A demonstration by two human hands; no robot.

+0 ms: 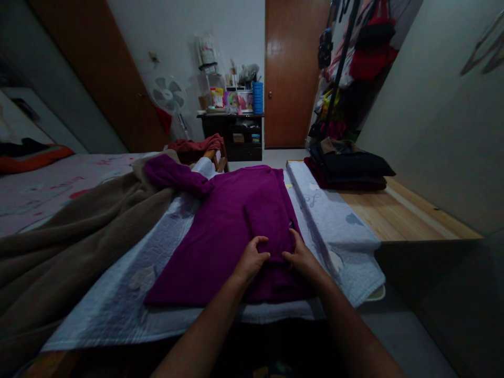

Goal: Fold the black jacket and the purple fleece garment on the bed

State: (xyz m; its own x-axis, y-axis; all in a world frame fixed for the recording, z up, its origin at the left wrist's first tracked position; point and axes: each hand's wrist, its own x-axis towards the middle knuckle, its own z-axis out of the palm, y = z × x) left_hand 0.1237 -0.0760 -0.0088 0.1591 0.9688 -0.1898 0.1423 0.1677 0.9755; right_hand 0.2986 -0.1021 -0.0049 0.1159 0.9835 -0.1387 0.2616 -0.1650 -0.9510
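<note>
As the left hand (251, 260) and right hand (301, 257), fingers parted, touch a purple cloth garment (216, 247) at centre, pale-blue quilted fabric (157, 236) lies beneath; folded dark clothes (350, 163) sit at two o'clock, a low black cabinet (216, 130) at twelve.

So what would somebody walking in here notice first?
Probably the vivid purple garment spread across the pale quilted cover in the middle, with the left hand and right hand on its right part. Next, perhaps, the brown blanket heaped along the left, one purple sleeve lying over it, and the stack of dark folded clothes at the right.
</note>
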